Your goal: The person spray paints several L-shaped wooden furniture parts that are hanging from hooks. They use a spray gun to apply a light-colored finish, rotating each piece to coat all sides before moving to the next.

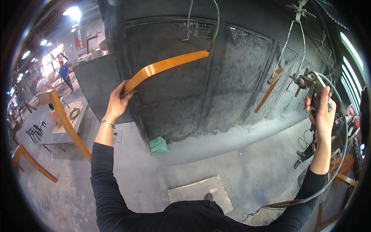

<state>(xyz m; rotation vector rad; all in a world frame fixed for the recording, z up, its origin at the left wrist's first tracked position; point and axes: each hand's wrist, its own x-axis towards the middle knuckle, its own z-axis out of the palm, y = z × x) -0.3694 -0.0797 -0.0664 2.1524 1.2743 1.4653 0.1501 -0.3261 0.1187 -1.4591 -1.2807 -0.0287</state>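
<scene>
My left hand (pixel 119 101) is closed round the lower end of a bent, glossy orange-brown wooden piece (pixel 166 64), which slants up to the right. The far end of that piece meets a hanging wire hook (pixel 215 31). On the right, my right hand (pixel 324 110) grips a metal spray gun (pixel 315 87) by its handle, fingers wrapped round it. A grey hose (pixel 345 149) runs from the gun down along my right forearm. The gun's nozzle end points left, well apart from the wooden piece in my left hand.
Dark booth panels (pixel 174 108) stand ahead. Brown wooden strips (pixel 268 92) hang from wires at the right. A green bag (pixel 159 145) lies by the wall's foot, a board (pixel 201 192) under my foot. Curved wooden parts (pixel 65 120) hang at left, with people (pixel 65 73) beyond.
</scene>
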